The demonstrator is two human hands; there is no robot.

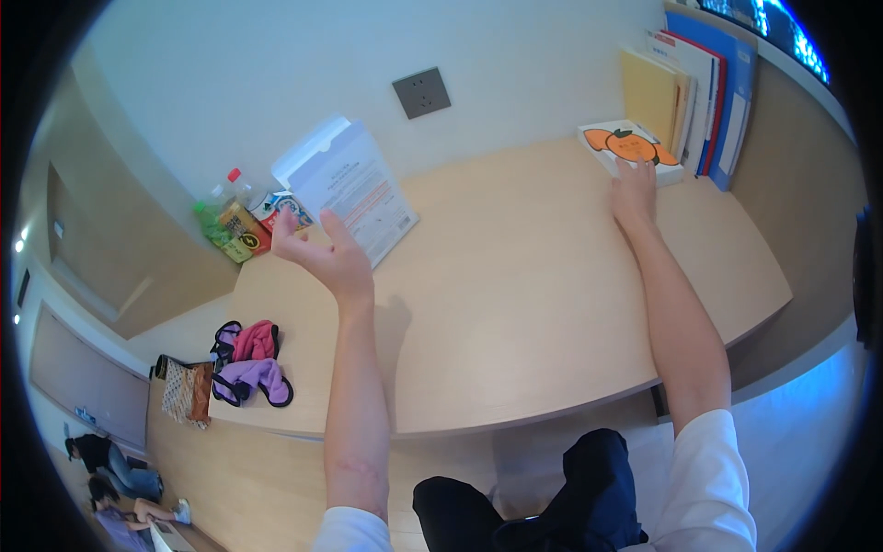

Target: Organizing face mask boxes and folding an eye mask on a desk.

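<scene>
My left hand (pixel 324 259) is raised above the left part of the desk, thumb and fingers apart and nothing between them. Just beyond it a white cardboard carton (pixel 359 186) stands upright and tilted, its top flap open and print on its face. At the back right, my right hand (pixel 635 193) has its fingertips over the near edge of a flat white box (pixel 600 148) with an orange fruit picture. Whether those fingers grip the box or only rest on it is unclear. That box lies in front of several upright books and folders (pixel 652 90).
Several plastic drink bottles (pixel 238 221) stand at the desk's back left. Purple and pink cloths (pixel 252 362) with black edging lie at the left edge of the wooden desk (pixel 510 310). A grey wall socket (pixel 422 93) sits above. Two people (pixel 114 469) are in the lower left background.
</scene>
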